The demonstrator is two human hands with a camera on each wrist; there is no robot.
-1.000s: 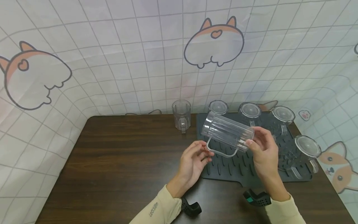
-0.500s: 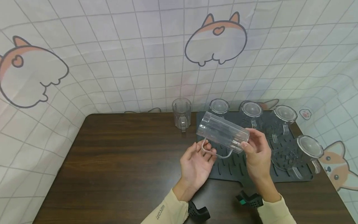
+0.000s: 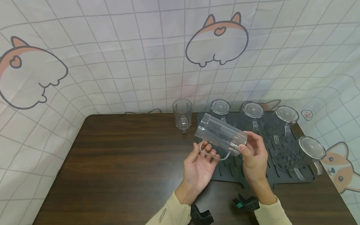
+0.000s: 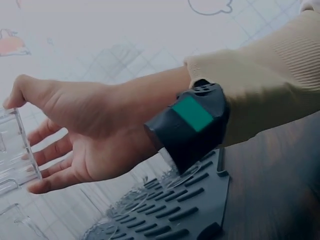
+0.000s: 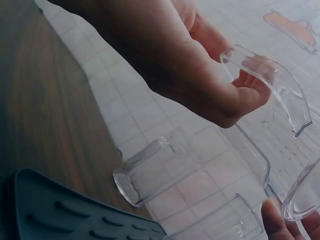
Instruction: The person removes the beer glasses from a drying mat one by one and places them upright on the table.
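Note:
A clear mug is held tilted, nearly sideways, between both hands over the left part of a dark draining mat. My right hand grips the mug's right end, with the thumb in front; the left wrist view shows this right hand from the palm side. My left hand, palm up, has its fingers curled at the mug's handle. In the right wrist view, the left hand has fingers hooked through the handle.
Upside-down clear mugs stand on the mat, including one mug at right and another mug at back. Left of the mat, an upright clear mug stands on the brown table by the patterned wall sheet.
The mug and my right hand have shifted slightly left. My left hand has turned palm up, and its fingers have moved from beside the handle to curl at it.

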